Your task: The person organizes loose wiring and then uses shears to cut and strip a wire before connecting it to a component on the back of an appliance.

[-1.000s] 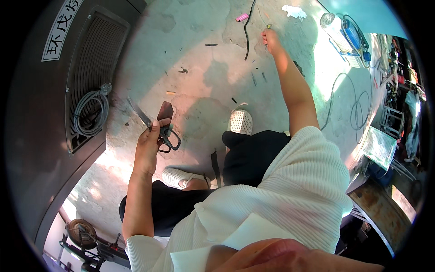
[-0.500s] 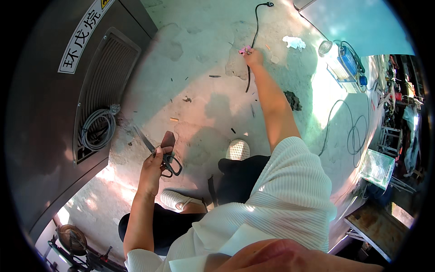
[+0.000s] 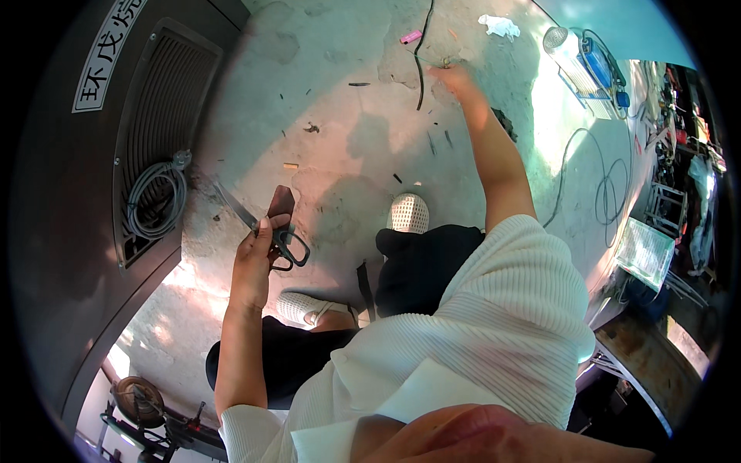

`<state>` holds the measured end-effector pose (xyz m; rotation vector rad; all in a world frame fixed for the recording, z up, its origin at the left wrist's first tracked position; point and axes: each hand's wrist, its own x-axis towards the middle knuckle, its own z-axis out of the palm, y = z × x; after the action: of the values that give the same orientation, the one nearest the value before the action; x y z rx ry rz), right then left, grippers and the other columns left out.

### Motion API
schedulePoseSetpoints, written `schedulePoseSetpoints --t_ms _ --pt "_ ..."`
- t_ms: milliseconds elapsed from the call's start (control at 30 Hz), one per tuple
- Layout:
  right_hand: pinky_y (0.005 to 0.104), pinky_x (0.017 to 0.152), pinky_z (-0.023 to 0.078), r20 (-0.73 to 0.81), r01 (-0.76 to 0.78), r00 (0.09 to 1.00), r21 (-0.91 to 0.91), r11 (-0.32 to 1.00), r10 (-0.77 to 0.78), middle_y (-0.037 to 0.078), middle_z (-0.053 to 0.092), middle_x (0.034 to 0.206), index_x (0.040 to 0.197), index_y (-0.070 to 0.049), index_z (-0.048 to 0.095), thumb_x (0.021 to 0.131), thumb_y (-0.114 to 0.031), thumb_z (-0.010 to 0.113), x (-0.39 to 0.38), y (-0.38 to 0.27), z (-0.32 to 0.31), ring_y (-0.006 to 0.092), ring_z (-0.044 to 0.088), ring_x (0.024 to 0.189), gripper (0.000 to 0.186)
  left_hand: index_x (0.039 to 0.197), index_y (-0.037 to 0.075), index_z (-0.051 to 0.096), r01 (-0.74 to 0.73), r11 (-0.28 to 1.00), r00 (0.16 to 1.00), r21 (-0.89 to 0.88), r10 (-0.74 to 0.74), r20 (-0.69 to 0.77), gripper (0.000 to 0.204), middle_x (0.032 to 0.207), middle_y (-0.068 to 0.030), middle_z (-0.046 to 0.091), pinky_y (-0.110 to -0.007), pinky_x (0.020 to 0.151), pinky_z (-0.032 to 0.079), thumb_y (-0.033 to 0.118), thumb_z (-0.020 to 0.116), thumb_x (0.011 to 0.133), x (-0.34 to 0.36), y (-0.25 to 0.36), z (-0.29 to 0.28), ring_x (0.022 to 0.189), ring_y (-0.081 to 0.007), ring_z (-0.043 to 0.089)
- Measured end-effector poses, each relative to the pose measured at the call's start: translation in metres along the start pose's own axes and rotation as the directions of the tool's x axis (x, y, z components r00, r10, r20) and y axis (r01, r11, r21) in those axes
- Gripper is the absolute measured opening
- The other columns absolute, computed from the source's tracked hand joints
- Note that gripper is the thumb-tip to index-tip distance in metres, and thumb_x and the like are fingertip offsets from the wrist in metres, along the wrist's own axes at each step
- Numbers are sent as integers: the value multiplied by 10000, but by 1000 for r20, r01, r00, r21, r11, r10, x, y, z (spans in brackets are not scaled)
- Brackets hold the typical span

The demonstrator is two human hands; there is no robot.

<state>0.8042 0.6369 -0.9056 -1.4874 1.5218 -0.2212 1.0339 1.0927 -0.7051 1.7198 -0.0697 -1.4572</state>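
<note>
My left hand (image 3: pixel 253 258) is closed around black-handled scissors (image 3: pixel 292 248), whose blades point away to the far left. The same hand also holds a flat, dark brown rectangular piece (image 3: pixel 281 202), its kind not clear. Farther off, my right hand (image 3: pixel 457 79) is low over the concrete floor with its fingers pinched. Something thin and small shows at the fingertips, too fine to name. Just left of that hand runs a black cable (image 3: pixel 419 69) lying on the floor. Beyond it lies a small pink object (image 3: pixel 411 36), shaped like a lighter.
A dark metal cabinet (image 3: pixel 77 193) with a coiled grey cable (image 3: pixel 158 199) fills the left. A blue and white device (image 3: pixel 583 65) stands at the far right, loose wire (image 3: pixel 606 185) near it. Crumpled white tissue (image 3: pixel 499 27) and dark scraps (image 3: pixel 359 84) lie about. My shoes (image 3: pixel 407 213) are below.
My right hand has let go of the pink object and moved right, away from the cable. The whole view has shifted, while my left hand keeps its hold on the scissors.
</note>
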Motion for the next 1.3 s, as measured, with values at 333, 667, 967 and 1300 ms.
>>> schedulePoseSetpoints --t_ms 333,667,967,1300 --pt "338 502 407 11 168 982 -522 836 -191 73 590 616 695 -3 657 649 -432 773 21 9 12 179 535 526 446 1132 -2 602 -101 977 995 -190 97 -30 481 949 -22 598 -233 746 433 426 450 973 -35 30 12 812 -88 526" --pt "175 390 202 -16 141 985 645 751 -170 -87 398 592 958 -28 630 908 -156 597 -131 -150 -155 19 272 439 141 1134 7 601 -111 905 993 -412 115 -16 436 1007 -38 602 -249 819 429 386 450 982 -52 48 22 889 -105 544" --pt "195 402 169 -89 153 988 603 783 -125 -104 319 568 970 -47 620 917 -158 594 -246 -230 -175 14 235 455 126 1063 -4 636 -181 953 983 -245 181 -20 450 1013 -76 627 -255 862 414 384 420 990 -36 44 54 928 -139 548" --pt "197 416 219 -100 -242 928 570 786 358 -115 379 597 913 -128 622 858 -255 668 -419 -262 -286 18 300 460 146 944 -11 653 -96 995 960 26 100 -263 435 834 -82 648 -302 750 461 350 413 983 -244 40 84 812 -172 597"
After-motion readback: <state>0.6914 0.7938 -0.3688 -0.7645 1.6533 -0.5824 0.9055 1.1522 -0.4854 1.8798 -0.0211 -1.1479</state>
